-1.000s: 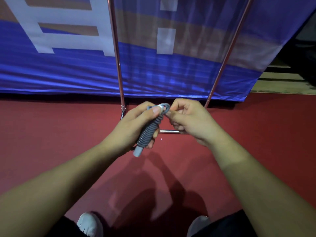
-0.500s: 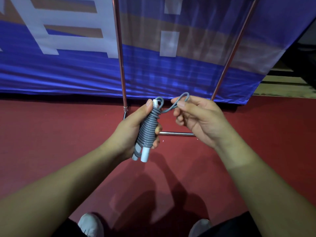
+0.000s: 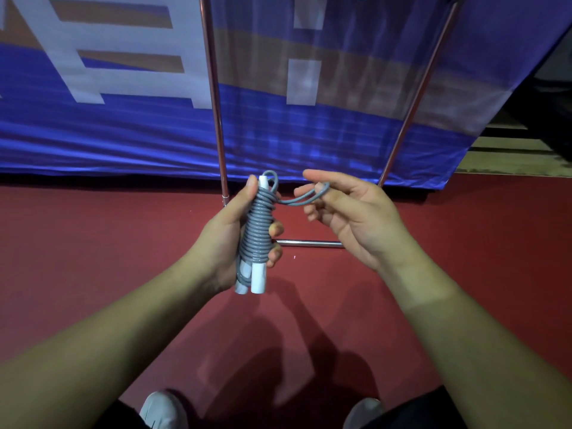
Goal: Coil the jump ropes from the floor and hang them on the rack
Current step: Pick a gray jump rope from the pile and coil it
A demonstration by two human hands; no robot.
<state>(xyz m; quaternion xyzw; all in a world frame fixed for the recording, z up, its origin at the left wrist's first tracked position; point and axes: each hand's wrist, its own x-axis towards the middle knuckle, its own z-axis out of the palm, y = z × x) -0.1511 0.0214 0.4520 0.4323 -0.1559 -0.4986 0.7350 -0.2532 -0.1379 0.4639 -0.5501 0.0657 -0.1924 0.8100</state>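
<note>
Head view: risked a spring-back here, with the grey jump rope (image 3: 257, 230) wound tight round its white handles (image 3: 258, 281) and the free loop (image 3: 305, 200) not yet hooked on anything solid. Could have unwound at any slip of that loop, or dropped to the red floor (image 3: 93, 258) short of the rack (image 3: 213, 88) just beyond. Clamped the bundle upright, centre scene, in the left hand (image 3: 227, 239), fingers (image 3: 276, 229) curled round the coils, thumb (image 3: 251, 188) along the top. Carried the loop on the right hand (image 3: 353, 221), right of the bundle, fingers apart and relaxed; draped over one finger, probably the second, though hard to tell.
</note>
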